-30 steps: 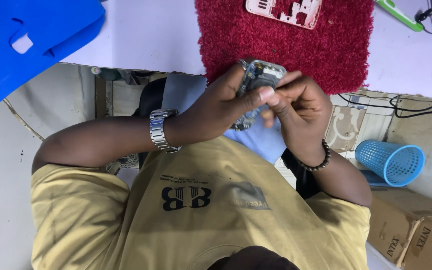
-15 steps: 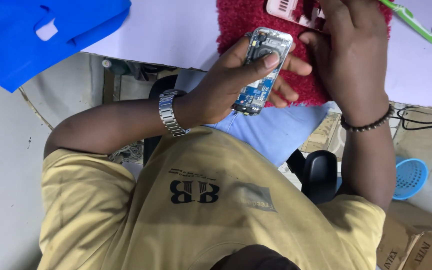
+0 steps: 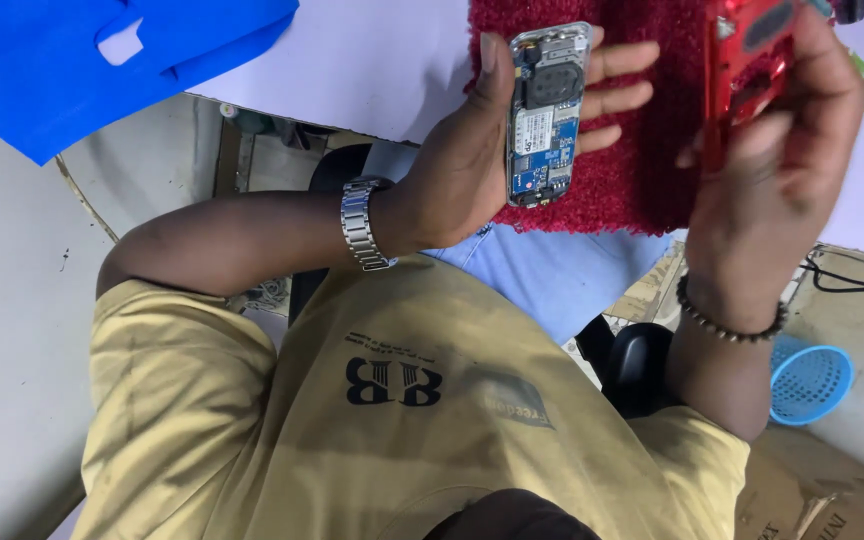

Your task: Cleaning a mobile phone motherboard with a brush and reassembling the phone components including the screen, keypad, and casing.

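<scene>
The left hand pinched an opened phone body between thumb and fingers, its bare circuit board and speaker facing up over the red mat. The right hand closed around a red phone cover, lifted just clear of the mat. Judging by this, the casing was already off, and the two parts were held apart. The mat hung over the near edge of the white table; a blue plastic sheet lay well to the left, leaving open tabletop between.
</scene>
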